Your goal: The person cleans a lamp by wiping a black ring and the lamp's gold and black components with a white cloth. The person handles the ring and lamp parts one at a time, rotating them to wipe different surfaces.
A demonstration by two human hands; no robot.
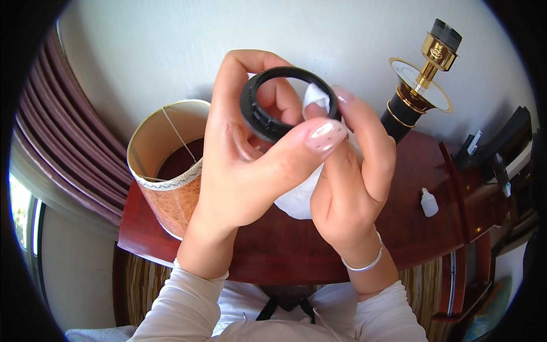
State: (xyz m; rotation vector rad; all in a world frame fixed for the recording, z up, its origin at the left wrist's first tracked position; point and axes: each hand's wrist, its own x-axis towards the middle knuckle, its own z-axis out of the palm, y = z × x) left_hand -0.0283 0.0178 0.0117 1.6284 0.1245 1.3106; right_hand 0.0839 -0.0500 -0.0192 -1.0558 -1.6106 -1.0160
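My left hand [239,171] grips a black plastic lampshade ring [256,109], raised above the desk and tilted so its notched inner wall shows. A white cloth or tissue [315,97] pokes through the ring's opening at its right side. My right hand [354,184] pinches that cloth against the rim, with a fingertip inside the ring. More white material [299,203] hangs below, partly hidden by both hands. To the right stands a lamp base [401,109] with a gold neck and a black threaded socket [445,35].
A drum lampshade [171,192] with a patterned trim sits on the glossy red-brown desk [290,256] at left. A white light bulb [428,203] lies at right, near a raised edge with black items [491,145] beyond. Purple curtains [68,124] hang at far left.
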